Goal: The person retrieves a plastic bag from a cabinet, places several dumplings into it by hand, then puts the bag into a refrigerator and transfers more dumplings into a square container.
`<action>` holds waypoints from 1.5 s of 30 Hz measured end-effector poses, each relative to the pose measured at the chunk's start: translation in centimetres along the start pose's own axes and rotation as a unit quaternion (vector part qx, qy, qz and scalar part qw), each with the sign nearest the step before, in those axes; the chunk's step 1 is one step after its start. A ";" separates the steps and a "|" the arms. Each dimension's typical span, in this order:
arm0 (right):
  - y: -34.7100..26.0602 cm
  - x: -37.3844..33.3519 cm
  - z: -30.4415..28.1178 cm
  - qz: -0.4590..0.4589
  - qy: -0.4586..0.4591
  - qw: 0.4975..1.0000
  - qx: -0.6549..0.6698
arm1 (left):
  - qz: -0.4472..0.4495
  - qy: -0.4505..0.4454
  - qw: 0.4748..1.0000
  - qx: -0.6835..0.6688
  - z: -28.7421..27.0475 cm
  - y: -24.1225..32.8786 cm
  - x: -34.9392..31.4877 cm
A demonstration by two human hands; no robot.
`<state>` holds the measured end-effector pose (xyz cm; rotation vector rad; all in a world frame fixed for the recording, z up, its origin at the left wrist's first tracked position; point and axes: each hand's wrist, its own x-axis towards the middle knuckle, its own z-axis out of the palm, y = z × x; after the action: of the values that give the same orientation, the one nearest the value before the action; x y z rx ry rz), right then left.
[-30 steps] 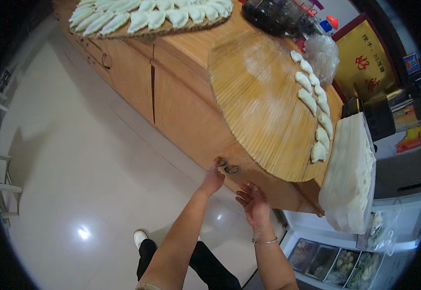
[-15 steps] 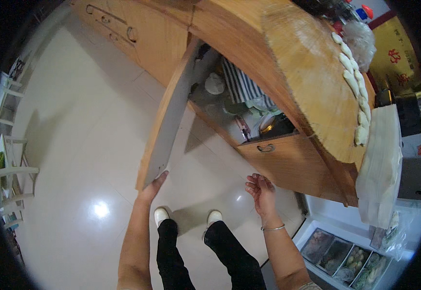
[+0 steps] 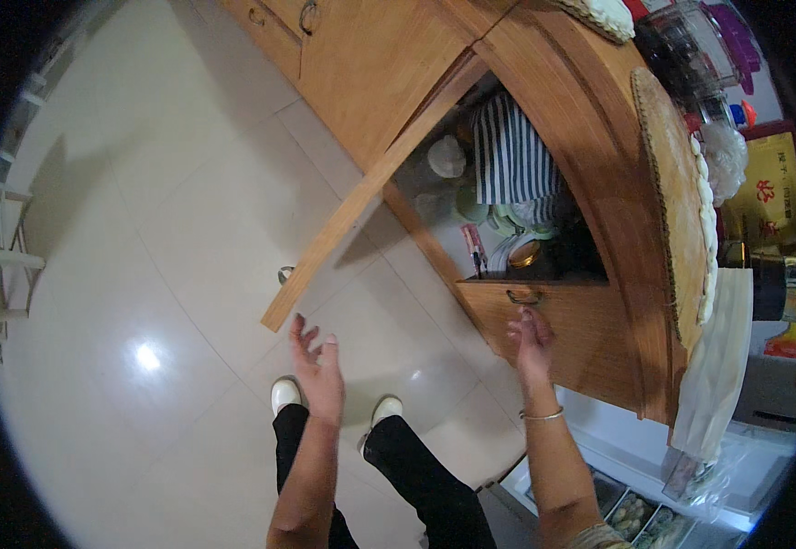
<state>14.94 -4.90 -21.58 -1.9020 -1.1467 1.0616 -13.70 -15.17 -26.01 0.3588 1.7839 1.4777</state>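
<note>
My left hand (image 3: 317,375) is raised with its fingers apart and holds nothing. Its fingertips are just below the free end of an open wooden cabinet door (image 3: 361,197), seen mostly along its edge. My right hand (image 3: 532,348) is at a second wooden door (image 3: 581,325), fingers loosely curled just below its metal handle (image 3: 523,297); contact is unclear. Between the doors, the cabinet opening shows a blue-and-white striped cloth (image 3: 515,151), a pale rounded bundle (image 3: 446,157), several dishes and a golden round object (image 3: 524,254).
Above the cabinet, a round wooden board (image 3: 672,201) carries a row of white dough pieces (image 3: 707,233). Jars (image 3: 691,50) stand beyond it. At the lower right an open drawer (image 3: 631,517) holds food in compartments. White chairs (image 3: 9,261) stand far left.
My left hand has let go of the cabinet door, which now slants farther left and shows its edge. My right hand has moved up to the other door's handle. The view has shifted.
</note>
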 end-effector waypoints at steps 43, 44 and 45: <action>-3.5 -6.5 -21.7 -0.001 0.008 0.866 -0.501 | -0.135 -0.608 0.779 0.072 6.8 5.2 -24.4; -3.0 -4.8 -21.9 0.030 -0.031 0.848 -0.529 | -0.072 -0.592 0.796 0.098 6.3 5.8 -25.0; -2.6 -2.9 -21.9 0.061 -0.073 0.828 -0.553 | -0.010 -0.573 0.809 0.128 5.4 6.4 -25.5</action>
<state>32.56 -9.40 -8.74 -2.8015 -2.0296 0.5965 5.32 -26.08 -10.53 1.0902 0.9359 0.6583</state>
